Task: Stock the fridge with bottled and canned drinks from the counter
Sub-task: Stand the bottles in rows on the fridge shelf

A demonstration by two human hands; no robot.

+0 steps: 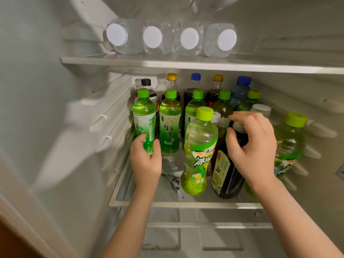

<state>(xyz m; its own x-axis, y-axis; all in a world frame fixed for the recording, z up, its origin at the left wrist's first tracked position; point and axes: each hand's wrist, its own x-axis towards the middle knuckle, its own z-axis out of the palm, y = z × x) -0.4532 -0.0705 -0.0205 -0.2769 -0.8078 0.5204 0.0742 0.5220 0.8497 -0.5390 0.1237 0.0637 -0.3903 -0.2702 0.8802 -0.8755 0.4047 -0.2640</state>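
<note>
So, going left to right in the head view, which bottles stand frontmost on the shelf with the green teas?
first green tea bottle → second green tea bottle → lime-capped iced tea bottle → dark bottle → lime-capped bottle by the right wall

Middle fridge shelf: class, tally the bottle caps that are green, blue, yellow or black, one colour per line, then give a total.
Green caps: 7
Blue caps: 2
Yellow caps: 2
Black caps: 1
Total: 12
</note>
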